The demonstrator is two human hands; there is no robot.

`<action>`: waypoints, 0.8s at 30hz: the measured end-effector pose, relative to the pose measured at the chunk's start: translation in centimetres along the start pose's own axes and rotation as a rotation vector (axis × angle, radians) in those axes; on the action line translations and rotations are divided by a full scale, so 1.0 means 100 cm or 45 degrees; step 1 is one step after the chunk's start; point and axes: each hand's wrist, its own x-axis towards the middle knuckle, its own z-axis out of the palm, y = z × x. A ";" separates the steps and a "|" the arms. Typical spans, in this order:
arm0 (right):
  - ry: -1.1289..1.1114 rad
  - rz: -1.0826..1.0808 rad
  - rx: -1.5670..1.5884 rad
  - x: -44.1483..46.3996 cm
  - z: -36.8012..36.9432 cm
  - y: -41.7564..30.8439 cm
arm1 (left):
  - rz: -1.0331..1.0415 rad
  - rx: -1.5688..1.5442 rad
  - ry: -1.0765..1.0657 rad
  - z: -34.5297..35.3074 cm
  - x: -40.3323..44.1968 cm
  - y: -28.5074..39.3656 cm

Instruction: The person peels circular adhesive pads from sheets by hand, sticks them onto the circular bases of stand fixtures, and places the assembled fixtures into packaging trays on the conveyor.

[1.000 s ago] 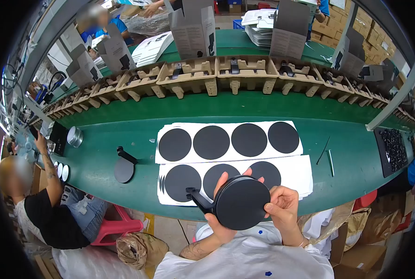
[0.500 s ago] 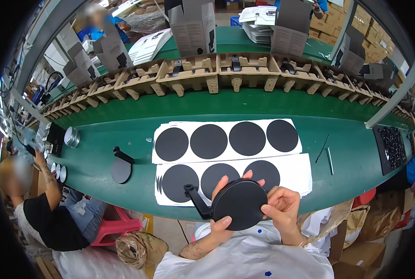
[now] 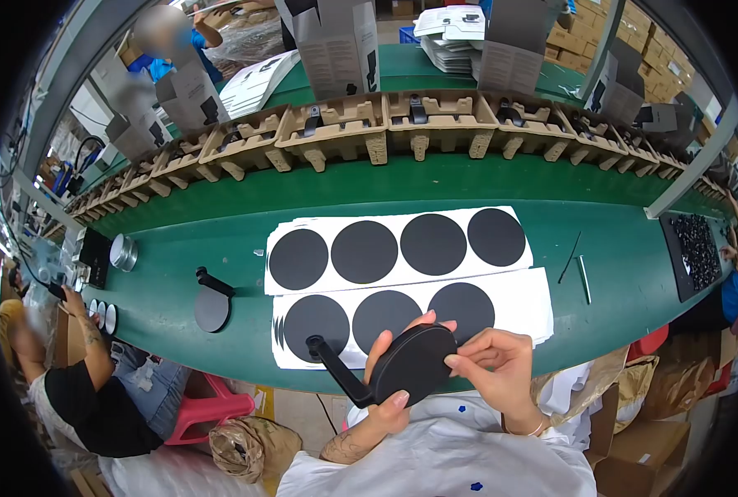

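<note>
A round black disc with an arm (image 3: pixel 414 364) is tilted above the table's front edge, its arm pointing to the upper left. My left hand (image 3: pixel 389 406) grips it from below and behind, thumb on the lower rim and fingertips showing over the top. At the disc's right edge, my right hand (image 3: pixel 495 371) pinches with thumb and index finger. Behind them lie two white sheet stacks with black circles (image 3: pixel 364 252); the disc and hands partly cover the nearer one. A second black disc with an arm (image 3: pixel 212 309) lies flat on the left.
Cardboard trays (image 3: pixel 332 132) holding black parts line the back. A black tray of small parts (image 3: pixel 694 257) is at the right, near a silver rod (image 3: pixel 585 280) and a thin dark tool (image 3: pixel 569 258). A seated person (image 3: pixel 96 389) is at the left, beside metal tins (image 3: pixel 124 252).
The disc in my left hand has turned and tilted, so its face looks narrower and its arm reaches further left. My right hand stays at its edge. The view has shifted slightly.
</note>
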 end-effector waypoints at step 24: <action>-0.073 -1.529 -0.721 0.014 0.018 0.019 | 0.234 0.264 -0.170 -0.035 0.021 -0.001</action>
